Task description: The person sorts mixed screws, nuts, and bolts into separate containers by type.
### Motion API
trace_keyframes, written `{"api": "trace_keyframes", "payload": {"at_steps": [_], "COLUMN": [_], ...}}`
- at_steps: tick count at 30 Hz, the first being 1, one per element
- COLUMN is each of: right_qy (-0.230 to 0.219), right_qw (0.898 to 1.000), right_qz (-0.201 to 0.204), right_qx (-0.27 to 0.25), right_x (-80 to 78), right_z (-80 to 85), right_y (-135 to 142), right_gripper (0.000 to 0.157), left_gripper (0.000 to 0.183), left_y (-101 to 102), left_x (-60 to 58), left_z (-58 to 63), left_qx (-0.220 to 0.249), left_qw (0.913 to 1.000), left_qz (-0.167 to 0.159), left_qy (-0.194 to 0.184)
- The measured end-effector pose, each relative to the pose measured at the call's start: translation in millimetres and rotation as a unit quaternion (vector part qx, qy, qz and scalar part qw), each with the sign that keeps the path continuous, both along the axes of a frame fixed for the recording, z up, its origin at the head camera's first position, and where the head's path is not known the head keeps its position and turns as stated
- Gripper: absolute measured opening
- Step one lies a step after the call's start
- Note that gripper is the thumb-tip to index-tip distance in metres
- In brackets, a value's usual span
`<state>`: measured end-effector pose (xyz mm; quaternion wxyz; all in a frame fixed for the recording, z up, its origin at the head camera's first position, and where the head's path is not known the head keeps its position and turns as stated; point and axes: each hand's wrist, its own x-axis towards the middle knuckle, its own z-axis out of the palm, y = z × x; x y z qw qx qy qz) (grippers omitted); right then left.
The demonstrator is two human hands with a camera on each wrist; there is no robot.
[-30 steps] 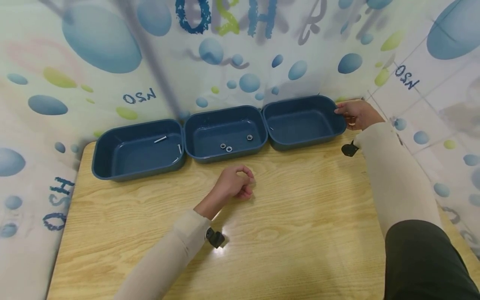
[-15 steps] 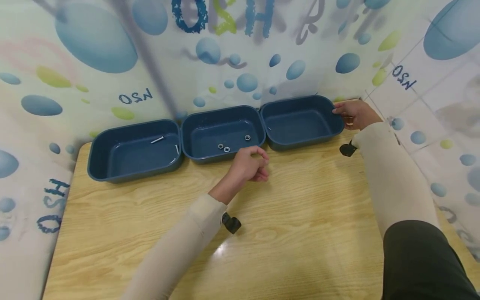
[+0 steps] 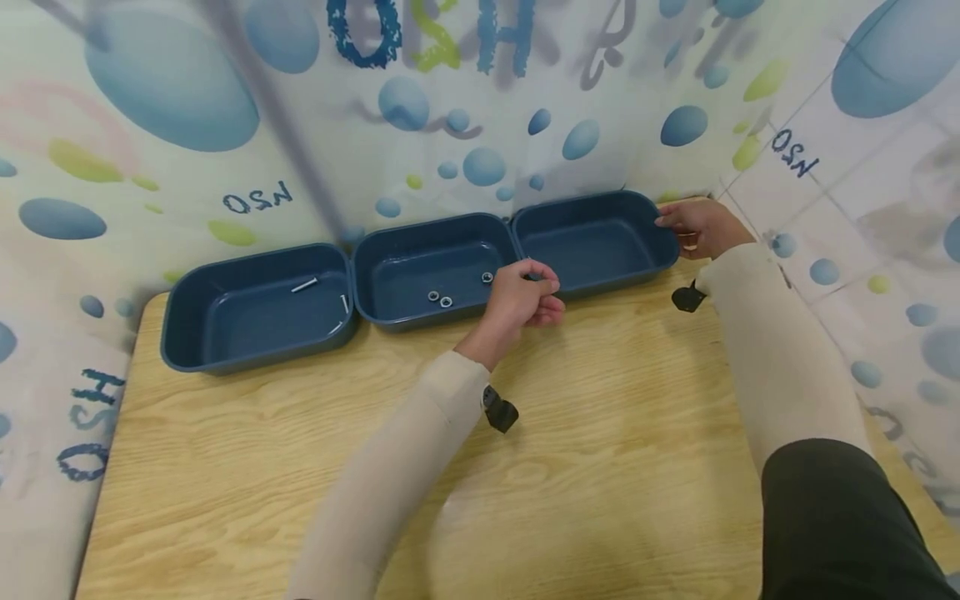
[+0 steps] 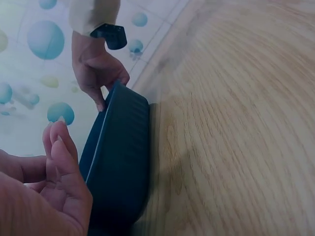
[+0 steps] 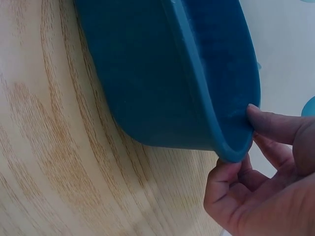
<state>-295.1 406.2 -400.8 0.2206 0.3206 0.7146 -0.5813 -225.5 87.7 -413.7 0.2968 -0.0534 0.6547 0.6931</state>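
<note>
My right hand (image 3: 701,227) grips the right end of the right-hand blue plastic bin (image 3: 622,282). In the right wrist view its thumb (image 5: 275,123) lies inside the rim, with fingers curled beneath the lip outside. My left hand (image 3: 522,296) is near the front corner where the right-hand and middle bins meet, partly covering both. Its fingers are loosely bent and nothing shows between them in the left wrist view. Loose metal nuts (image 3: 446,302) lie in the middle bin (image 3: 405,323). Metal bolts (image 3: 304,285) lie in the left bin (image 3: 255,360).
The three bins stand in a row along the back of a wood-grain table (image 3: 600,433). Behind them hangs a patterned wall covering (image 3: 322,125) with blue and green spots, continuing along the right side.
My left hand has moved right and farther back, from in front of the middle bin to the right-hand bin's front corner. My right hand keeps its hold. The head view has shifted slightly.
</note>
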Motion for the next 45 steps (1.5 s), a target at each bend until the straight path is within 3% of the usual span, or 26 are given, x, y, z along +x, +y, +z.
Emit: {"api": "trace_keyframes", "payload": {"at_steps": [10, 22, 31, 39, 45], "right_qy": [0.002, -0.013, 0.002, 0.009, 0.015], "right_qw": [1.000, 1.000, 1.000, 1.000, 1.000], "right_qz": [0.000, 0.000, 0.001, 0.009, 0.000], "right_qx": [0.005, -0.001, 0.011, 0.027, 0.023], "right_x": [1.0, -3.7, -3.5, -1.1, 1.0], "right_z": [-1.6, -3.0, -5.1, -6.0, -4.4], "right_y": [0, 3, 2, 0, -1], "right_gripper": [0.015, 0.010, 0.014, 0.020, 0.017], "left_gripper": [0.019, 0.015, 0.018, 0.009, 0.018], "left_y": [10, 12, 10, 2, -5], "left_x": [-13.6, -14.7, -13.9, -10.6, -2.9], "left_z": [-11.4, -15.9, -15.3, -7.9, -0.6], "left_qx": [0.007, -0.004, -0.003, 0.006, 0.001], "left_qw": [0.9990, 0.9989, 0.9992, 0.9991, 0.9992], "left_qz": [0.042, 0.047, 0.039, 0.038, 0.030], "left_qy": [-0.013, 0.001, 0.012, 0.019, 0.027]}}
